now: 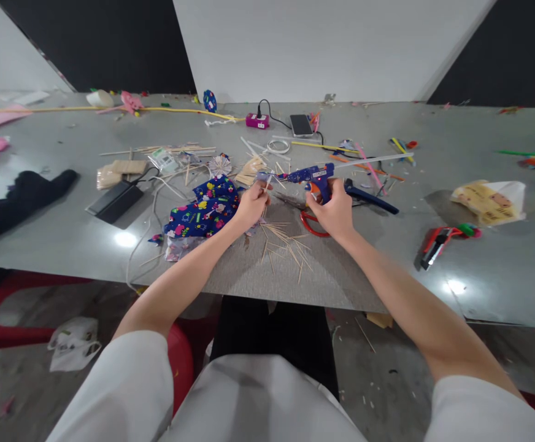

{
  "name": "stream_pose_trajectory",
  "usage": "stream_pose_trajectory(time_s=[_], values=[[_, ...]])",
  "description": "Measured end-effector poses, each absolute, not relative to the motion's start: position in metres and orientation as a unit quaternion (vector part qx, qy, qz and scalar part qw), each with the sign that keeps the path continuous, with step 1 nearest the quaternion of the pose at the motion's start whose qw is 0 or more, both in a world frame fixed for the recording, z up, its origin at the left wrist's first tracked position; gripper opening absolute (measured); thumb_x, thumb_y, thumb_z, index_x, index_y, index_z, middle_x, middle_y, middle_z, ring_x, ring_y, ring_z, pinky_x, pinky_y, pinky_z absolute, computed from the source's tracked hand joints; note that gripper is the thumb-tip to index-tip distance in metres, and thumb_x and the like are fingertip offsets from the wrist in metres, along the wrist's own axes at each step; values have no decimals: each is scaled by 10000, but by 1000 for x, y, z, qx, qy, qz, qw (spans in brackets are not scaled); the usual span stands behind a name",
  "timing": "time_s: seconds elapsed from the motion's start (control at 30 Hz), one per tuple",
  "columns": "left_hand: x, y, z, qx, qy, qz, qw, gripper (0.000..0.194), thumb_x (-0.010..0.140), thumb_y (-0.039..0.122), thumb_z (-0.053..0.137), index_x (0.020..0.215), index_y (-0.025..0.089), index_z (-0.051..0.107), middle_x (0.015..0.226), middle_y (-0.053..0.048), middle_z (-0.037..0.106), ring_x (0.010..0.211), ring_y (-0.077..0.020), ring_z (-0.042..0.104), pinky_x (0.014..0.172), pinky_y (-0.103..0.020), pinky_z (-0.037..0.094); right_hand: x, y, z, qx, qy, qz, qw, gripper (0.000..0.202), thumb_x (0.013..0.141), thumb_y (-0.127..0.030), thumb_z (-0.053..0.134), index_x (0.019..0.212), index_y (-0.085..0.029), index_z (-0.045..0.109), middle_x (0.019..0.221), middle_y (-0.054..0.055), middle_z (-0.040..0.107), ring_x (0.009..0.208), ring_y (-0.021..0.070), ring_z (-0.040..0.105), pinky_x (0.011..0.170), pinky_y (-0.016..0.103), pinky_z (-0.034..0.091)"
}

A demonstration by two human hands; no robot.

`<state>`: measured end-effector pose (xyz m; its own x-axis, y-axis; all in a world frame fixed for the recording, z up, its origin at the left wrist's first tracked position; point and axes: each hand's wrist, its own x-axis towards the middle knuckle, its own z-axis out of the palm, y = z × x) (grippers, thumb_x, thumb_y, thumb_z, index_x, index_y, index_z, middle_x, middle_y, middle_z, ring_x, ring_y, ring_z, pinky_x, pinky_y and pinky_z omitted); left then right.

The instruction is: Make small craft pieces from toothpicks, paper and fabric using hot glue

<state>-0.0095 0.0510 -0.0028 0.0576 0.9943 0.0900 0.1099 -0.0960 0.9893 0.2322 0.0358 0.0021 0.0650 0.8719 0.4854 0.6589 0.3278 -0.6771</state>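
Observation:
My right hand (334,207) is wrapped round the handle of a blue glue gun (311,174), whose nozzle points left; a long clear glue stick (378,159) sticks out of its back. Close to the nozzle, my left hand (254,201) pinches a small, thin pale piece whose exact shape I cannot make out. Patterned blue cloth (205,212) lies left of my left hand. Thin wooden sticks (288,245) are scattered below and between both hands. Red-handled scissors (313,226) lie beneath the glue gun.
Behind the hands are a purple power socket (257,121) and a phone (301,125). A black adapter (119,201) with cables lies left. At right are a dark blue-handled tool (372,199), a cutter (435,247) and a printed bag (492,201). A dark sleeve (19,196) reaches in from the left.

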Motion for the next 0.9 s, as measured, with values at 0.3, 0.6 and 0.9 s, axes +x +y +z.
stream_pose_trajectory(time_s=[0.3,0.6,0.9], values=[[-4,45,4,549,489,450,507,168,1064,129,473,928,192,548,603,46,586,436,-58,472,468,-206,327,230,33,4,-566,-680,105,454,492,890,-688,670,1104,-269,526,822,30,720,734,258,715,777,442,593],[0,39,11,519,481,453,542,215,1074,95,470,887,189,521,586,65,527,410,-40,391,439,-206,260,228,31,7,-569,-680,108,449,455,893,-645,669,1099,-270,516,827,21,706,727,246,707,790,441,589],[-2,37,10,566,481,466,481,249,1090,212,498,884,173,632,577,49,500,452,-59,406,478,-221,293,229,30,8,-568,-685,99,445,413,892,-605,671,1103,-278,533,798,18,703,725,263,711,766,443,583]])
